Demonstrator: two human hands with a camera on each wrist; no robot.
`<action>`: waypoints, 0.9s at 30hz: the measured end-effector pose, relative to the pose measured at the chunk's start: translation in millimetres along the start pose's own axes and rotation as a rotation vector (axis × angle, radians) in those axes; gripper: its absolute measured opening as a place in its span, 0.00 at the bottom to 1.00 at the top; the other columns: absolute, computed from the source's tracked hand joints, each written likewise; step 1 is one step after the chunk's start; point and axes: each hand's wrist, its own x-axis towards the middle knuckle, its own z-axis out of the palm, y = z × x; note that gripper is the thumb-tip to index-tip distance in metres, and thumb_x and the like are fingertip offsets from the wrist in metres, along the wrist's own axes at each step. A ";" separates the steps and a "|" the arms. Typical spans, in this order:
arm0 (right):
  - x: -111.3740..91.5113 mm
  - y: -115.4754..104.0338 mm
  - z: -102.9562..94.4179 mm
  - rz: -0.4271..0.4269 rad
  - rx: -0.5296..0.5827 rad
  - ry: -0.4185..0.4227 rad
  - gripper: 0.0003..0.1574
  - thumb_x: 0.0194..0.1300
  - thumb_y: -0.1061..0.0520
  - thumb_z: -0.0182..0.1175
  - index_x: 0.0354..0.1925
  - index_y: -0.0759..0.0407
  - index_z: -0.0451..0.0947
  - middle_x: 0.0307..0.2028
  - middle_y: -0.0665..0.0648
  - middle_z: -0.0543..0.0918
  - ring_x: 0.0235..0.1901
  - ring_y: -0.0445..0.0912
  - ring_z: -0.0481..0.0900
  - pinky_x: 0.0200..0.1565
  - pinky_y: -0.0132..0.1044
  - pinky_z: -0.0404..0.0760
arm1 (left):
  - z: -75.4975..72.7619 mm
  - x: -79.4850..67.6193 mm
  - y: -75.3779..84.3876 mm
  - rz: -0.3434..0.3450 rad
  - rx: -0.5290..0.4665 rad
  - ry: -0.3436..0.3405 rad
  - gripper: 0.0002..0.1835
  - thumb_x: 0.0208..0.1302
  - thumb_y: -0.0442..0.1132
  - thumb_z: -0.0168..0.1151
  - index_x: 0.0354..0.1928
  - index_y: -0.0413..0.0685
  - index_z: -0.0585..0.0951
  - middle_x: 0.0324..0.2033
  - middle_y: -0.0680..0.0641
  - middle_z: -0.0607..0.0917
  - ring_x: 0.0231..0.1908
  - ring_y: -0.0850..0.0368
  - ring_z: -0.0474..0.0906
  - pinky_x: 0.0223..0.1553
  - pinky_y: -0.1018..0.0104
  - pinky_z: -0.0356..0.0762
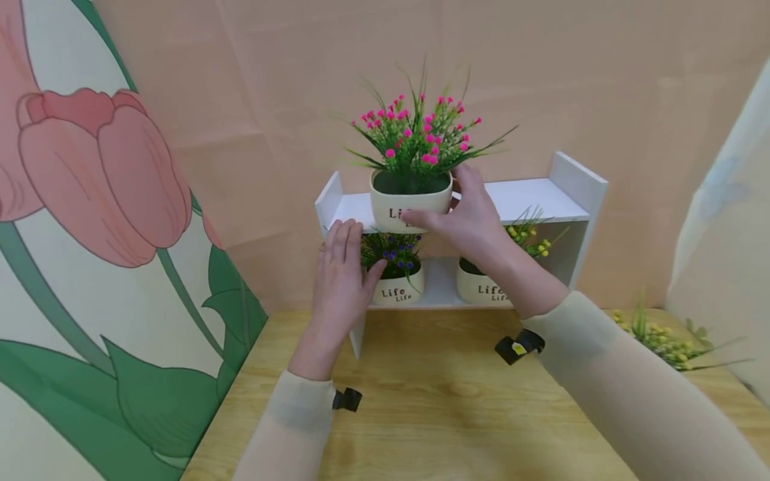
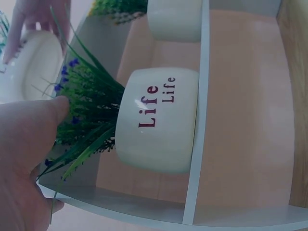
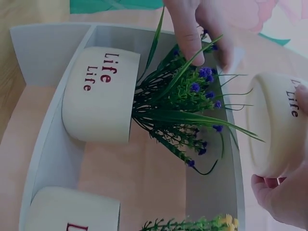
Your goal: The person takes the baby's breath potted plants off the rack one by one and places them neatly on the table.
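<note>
My right hand (image 1: 478,217) grips a cream cup-shaped pot (image 1: 385,206) of pink artificial flowers (image 1: 415,133), thumb across the front lettering and fingers round its right side. In the right wrist view the held pot's base (image 3: 260,125) shows a gap from the white shelf's top board. My left hand (image 1: 345,274) rests at the top left corner of the shelf (image 1: 535,197), its fingers fairly straight and its thumb beside the blue-purple flowers (image 2: 79,103). Those flowers stand in a matching "Life" pot (image 2: 156,120) on the lower board, below the held pot.
Another "Life" pot (image 1: 481,287) with yellow flowers (image 1: 535,240) stands on the lower board at right, partly behind my right forearm. More yellow flowers (image 1: 668,344) are at the table's right side. The wooden table (image 1: 421,401) meets a tulip-printed panel (image 1: 102,180) at left.
</note>
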 end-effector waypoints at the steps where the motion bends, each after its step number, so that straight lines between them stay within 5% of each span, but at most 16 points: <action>1: -3.1 0.3 -0.8 0.004 -0.009 0.002 0.58 0.59 0.51 0.87 0.79 0.48 0.67 0.71 0.57 0.66 0.69 0.50 0.69 0.71 0.53 0.78 | 0.3 -0.5 -0.6 -0.001 0.002 -0.001 0.42 0.81 0.51 0.67 0.84 0.39 0.60 0.82 0.39 0.63 0.86 0.42 0.46 0.84 0.39 0.50; 8: -21.4 2.8 -9.0 0.007 -0.055 0.010 0.61 0.60 0.49 0.87 0.82 0.45 0.63 0.73 0.56 0.66 0.72 0.52 0.70 0.74 0.58 0.74 | 2.3 -1.6 -3.0 -0.008 0.011 -0.014 0.42 0.82 0.52 0.66 0.85 0.41 0.59 0.83 0.40 0.62 0.87 0.43 0.45 0.84 0.38 0.49; 21: -49.7 3.9 -24.7 0.026 -0.042 -0.002 0.63 0.60 0.54 0.87 0.82 0.43 0.62 0.74 0.48 0.68 0.67 0.47 0.74 0.66 0.52 0.81 | 5.4 0.8 -3.1 0.000 0.013 0.002 0.42 0.82 0.54 0.65 0.84 0.41 0.59 0.83 0.39 0.62 0.86 0.42 0.46 0.84 0.41 0.50; 27: -61.9 6.2 -32.7 0.041 -0.052 -0.019 0.63 0.60 0.56 0.86 0.83 0.43 0.62 0.74 0.48 0.71 0.65 0.48 0.79 0.62 0.40 0.84 | 6.2 0.7 -3.9 0.012 0.018 0.016 0.41 0.83 0.54 0.65 0.84 0.40 0.60 0.82 0.38 0.63 0.86 0.41 0.47 0.84 0.40 0.51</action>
